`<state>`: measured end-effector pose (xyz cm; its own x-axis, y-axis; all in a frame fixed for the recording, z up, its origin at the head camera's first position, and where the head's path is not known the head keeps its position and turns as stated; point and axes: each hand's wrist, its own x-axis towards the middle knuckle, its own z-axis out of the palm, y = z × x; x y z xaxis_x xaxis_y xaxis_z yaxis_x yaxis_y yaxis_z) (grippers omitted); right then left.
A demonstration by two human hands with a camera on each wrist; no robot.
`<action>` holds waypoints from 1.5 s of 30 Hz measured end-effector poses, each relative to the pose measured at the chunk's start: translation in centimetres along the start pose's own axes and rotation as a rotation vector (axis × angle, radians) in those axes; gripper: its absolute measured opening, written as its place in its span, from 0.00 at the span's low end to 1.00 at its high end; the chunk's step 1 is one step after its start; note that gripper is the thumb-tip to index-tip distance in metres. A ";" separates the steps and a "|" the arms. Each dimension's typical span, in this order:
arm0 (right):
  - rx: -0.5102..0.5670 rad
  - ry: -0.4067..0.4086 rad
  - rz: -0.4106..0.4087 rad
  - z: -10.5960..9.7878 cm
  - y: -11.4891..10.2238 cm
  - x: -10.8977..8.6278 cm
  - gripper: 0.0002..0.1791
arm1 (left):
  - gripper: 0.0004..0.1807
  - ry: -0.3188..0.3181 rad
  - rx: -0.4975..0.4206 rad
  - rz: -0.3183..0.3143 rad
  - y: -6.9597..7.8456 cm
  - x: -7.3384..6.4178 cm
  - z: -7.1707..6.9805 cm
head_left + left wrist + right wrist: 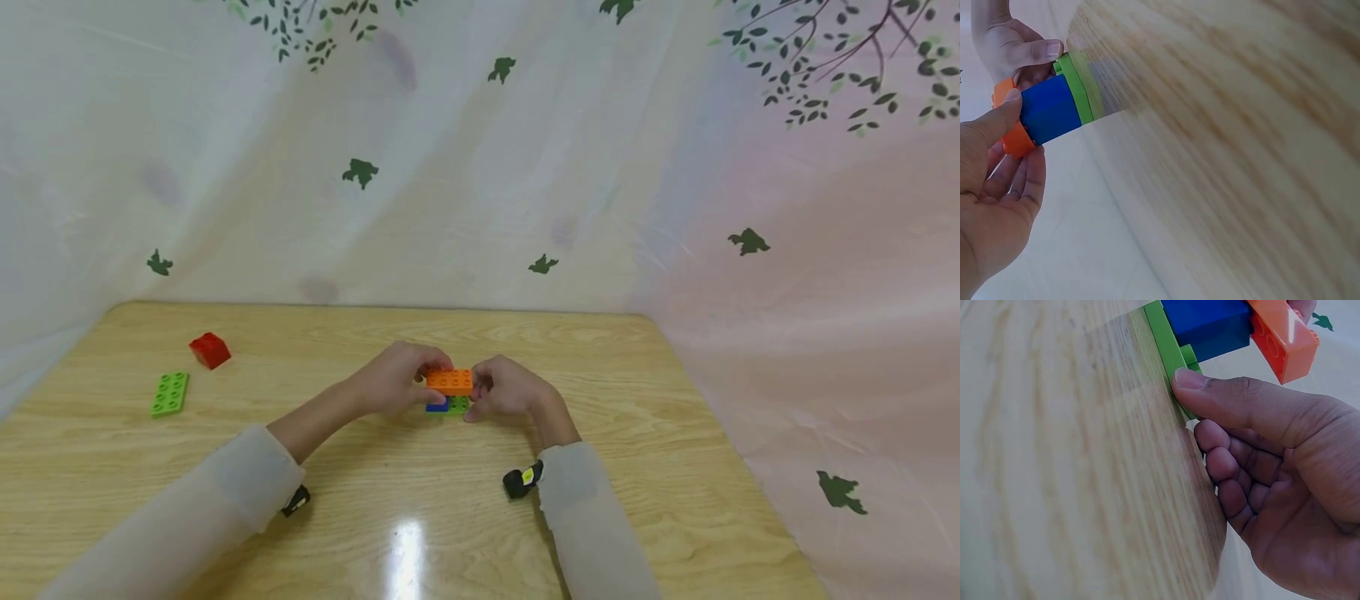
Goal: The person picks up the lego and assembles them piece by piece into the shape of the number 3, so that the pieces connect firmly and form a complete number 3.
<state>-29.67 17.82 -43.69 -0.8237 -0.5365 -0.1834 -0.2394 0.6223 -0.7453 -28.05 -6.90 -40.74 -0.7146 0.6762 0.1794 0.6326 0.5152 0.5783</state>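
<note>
Orange plastic is seen mid-view: a studded orange brick (450,382) is held over a blue brick (437,407), its 3 o'clock end left overhanging a green plate (460,406). The blue brick is carried on the plate's 9 o'clock end, and the plate is borne by the wooden counter (360,525). Whether the orange and blue studs are joined cannot be told.

The orange brick is pinched at its 9 o'clock end by the left hand (396,380), thumb placed on the 6 o'clock side, fingers on the 12 o'clock side, so most top studs are left uncovered. The plate's 3 o'clock end is gripped by the right hand (514,388), other fingers curled in; it seems to be steadied against sliding. Neither hand is spread wide: the left is parted by the brick's width, the right drawn in tighter.

Well apart, toward 9 o'clock, a loose green plate (170,394) is laid studs up; near it, between 9 and 10, a red brick (210,351) is placed. Neither is touched.
</note>
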 end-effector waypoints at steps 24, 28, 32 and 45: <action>0.013 -0.002 0.005 -0.1 -0.1 0.0 0.14 | 0.20 -0.029 0.040 -0.010 0.0 -0.1 0.0; 0.027 -0.012 0.007 -0.1 -0.2 0.0 0.15 | 0.19 -0.053 0.027 -0.012 0.0 -0.3 -0.6; 0.026 -0.013 0.017 -0.2 -0.3 0.0 0.15 | 0.19 -0.078 0.031 0.034 -0.1 -0.4 -1.1; 0.018 -0.013 0.025 -0.1 0.0 0.2 0.14 | 0.20 -0.097 -0.081 0.045 -0.1 -0.1 -1.5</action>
<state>-29.90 17.76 -43.62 -0.8223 -0.5286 -0.2107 -0.2094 0.6254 -0.7516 -28.47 -7.81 -39.58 -0.6513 0.7474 0.1316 0.6345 0.4412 0.6347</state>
